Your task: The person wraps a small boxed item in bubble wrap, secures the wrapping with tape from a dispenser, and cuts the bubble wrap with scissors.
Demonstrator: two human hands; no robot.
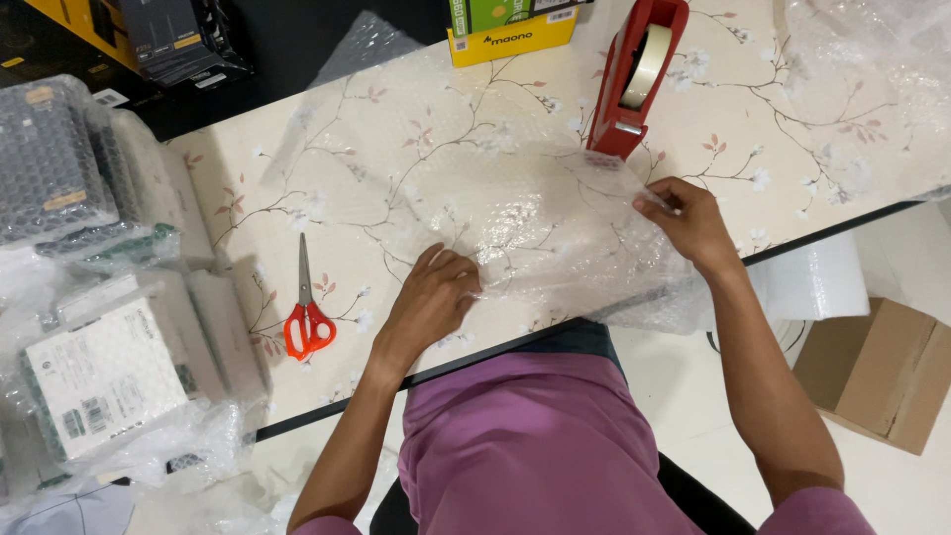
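Gripping bubble wrap sheet [515, 213] (clear) | left hand [433, 297] near edge | right hand [688, 220] far corner

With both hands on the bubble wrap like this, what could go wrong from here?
1. The bubble wrap sheet hangs over the table edge by the right hand; it may slide off.
2. The red tape dispenser rests at the sheet's far edge; a tug could tip it.
3. The left hand may crease it.

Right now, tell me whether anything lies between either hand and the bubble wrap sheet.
Nothing visible does. The left hand and the right hand both rest directly on the bubble wrap sheet. The scissors and tape dispenser lie off to the sides.
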